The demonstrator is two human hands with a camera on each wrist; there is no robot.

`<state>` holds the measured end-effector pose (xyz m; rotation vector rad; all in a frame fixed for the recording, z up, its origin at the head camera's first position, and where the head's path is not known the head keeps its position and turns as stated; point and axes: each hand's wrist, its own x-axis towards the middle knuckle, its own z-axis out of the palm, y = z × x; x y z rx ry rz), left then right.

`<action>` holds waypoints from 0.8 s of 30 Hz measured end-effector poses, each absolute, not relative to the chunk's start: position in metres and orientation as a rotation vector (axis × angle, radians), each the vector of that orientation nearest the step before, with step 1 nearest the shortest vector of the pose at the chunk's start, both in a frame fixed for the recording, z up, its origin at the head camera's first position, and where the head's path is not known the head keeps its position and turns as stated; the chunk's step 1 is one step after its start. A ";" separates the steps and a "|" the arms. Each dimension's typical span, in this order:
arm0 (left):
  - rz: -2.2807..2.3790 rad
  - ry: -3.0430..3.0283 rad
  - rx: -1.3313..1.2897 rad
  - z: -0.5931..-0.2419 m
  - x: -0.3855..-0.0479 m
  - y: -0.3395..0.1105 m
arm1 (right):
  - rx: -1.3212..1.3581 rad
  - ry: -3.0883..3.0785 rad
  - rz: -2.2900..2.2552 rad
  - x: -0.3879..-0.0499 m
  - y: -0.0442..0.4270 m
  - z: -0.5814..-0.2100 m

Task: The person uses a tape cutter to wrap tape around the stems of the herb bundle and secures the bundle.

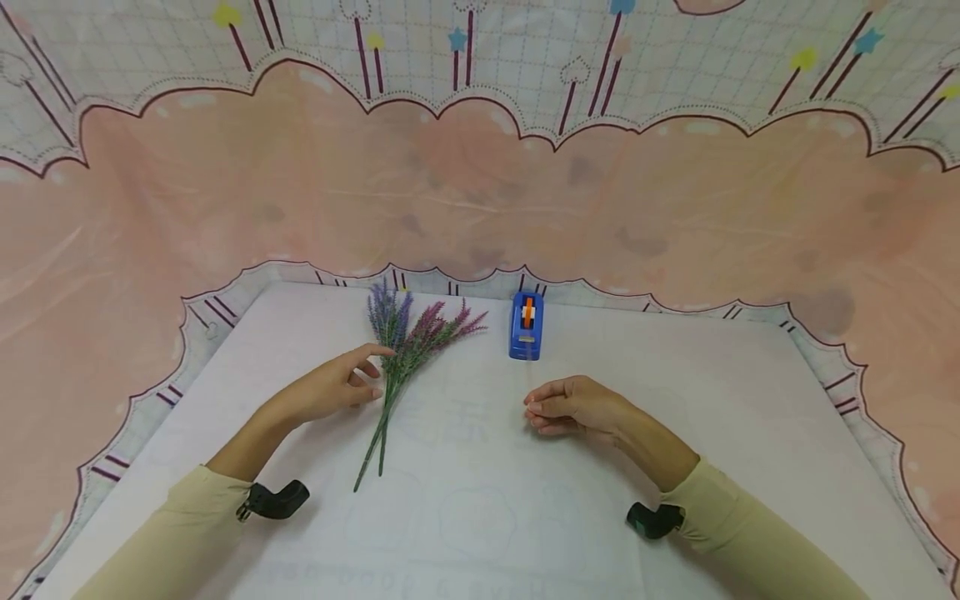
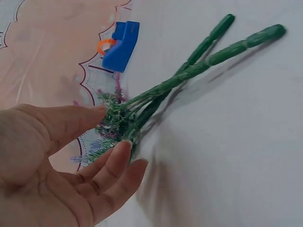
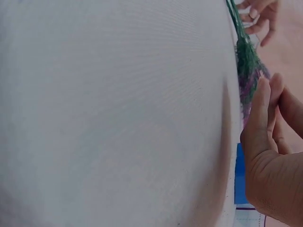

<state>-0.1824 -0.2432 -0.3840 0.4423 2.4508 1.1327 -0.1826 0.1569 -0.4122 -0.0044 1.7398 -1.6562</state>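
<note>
Left grip (image 1: 327,392): wide, thumb and fingers parted, loosely bent. It hung just left of two flower sprigs, fingertips at the greenery; contact could not be told from the views.

Purple flower sprig (image 1: 388,315): blooms lay beyond the left grip, toward the far edge of the tabletop (image 1: 465,517). Pink flower sprig (image 1: 431,327): blooms fanned out to the right of and beyond the same grip. The two green stems crossed just right of the left grip's fingertips, and their ends ran back nearer the wearer than that grip. Both sprigs lay flat, well to the left of the right grip.

Right grip (image 1: 573,406): narrow, fingers relaxed and gathered close to the thumb. It hovered above the tabletop, well apart from the sprigs.

Blue tape dispenser (image 1: 527,348): stood beyond the right grip and slightly left of it, orange core facing up; well to the right of the left grip.

Pale sleeves (image 1: 180,521) covered both forearms behind the grips, with a dark wrist device (image 1: 279,500) at each cuff. Patterned cloth (image 1: 480,192), peach and white, rose beyond both grips, past the tabletop's far edge.
</note>
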 end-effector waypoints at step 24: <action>1.520 2.263 0.251 -0.409 -0.173 -0.222 | -0.006 1.750 -1.645 -0.182 0.159 -0.410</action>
